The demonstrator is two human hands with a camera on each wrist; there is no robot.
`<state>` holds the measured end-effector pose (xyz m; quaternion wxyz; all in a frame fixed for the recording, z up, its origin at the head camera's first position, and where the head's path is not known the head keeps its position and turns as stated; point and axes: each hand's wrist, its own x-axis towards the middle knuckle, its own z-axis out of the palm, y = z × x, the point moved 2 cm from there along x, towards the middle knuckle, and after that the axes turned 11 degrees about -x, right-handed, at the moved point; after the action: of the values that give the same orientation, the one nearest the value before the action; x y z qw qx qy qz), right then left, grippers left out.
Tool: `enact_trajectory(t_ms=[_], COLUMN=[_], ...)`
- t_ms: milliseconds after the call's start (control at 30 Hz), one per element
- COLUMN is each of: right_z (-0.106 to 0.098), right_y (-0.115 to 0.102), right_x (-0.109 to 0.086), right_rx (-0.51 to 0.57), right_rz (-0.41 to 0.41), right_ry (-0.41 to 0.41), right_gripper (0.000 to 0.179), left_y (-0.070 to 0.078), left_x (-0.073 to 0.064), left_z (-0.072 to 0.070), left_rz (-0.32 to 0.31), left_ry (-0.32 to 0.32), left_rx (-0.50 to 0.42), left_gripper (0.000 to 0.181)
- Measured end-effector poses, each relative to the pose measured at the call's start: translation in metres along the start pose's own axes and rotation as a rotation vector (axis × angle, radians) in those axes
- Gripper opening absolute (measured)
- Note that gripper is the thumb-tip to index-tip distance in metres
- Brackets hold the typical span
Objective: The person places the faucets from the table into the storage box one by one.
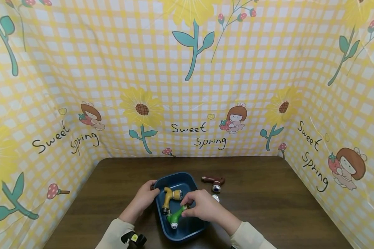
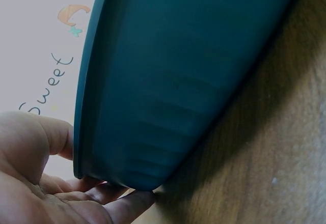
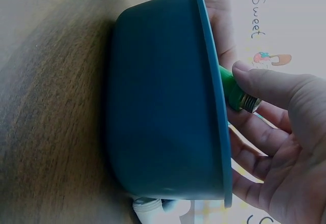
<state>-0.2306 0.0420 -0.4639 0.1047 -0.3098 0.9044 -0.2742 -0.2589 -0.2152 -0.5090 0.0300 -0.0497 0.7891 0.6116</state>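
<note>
A blue plastic basin (image 1: 193,231) stands on the dark table. My left hand (image 1: 145,197) grips its far left corner; in the left wrist view the thumb is over the rim and the fingers are against the outer wall (image 2: 168,81). My right hand (image 1: 204,206) pinches a green faucet (image 1: 175,218) between thumb and fingers, inside the basin's outline. The right wrist view shows the faucet's threaded end (image 3: 250,103) sticking out past the fingertips, above the rim. Beside it in the basin lies a yellow faucet (image 1: 168,199) with a black-and-silver tip.
Right of the basin, a dark red faucet (image 1: 214,182) lies on the wooden table (image 1: 255,200). A white faucet (image 1: 216,198) close to the basin is partly hidden behind my right hand. Yellow checked cloth (image 1: 187,93) walls the table at the back and both sides.
</note>
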Motion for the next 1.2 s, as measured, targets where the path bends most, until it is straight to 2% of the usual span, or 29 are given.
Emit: enact_trajectory(t_ms=[533,1200], right_z=[0.0052,0.0073], right_y=[0.0018,-0.0017], right_x=[0.0039,0.005], right_rx=[-0.012,-0.077], right_rz=[-0.027,-0.068], right_ry=[-0.052,-0.062], right_gripper=[0.021,0.021], left_y=[0.0021,-0.0034], left_x=[-0.0001,0.0014], left_z=[-0.001,0.0001], left_rz=[-0.023,0.006], left_ry=[0.002,0.013], left_rx=[-0.01,-0.007], left_gripper=[0.043,0.045])
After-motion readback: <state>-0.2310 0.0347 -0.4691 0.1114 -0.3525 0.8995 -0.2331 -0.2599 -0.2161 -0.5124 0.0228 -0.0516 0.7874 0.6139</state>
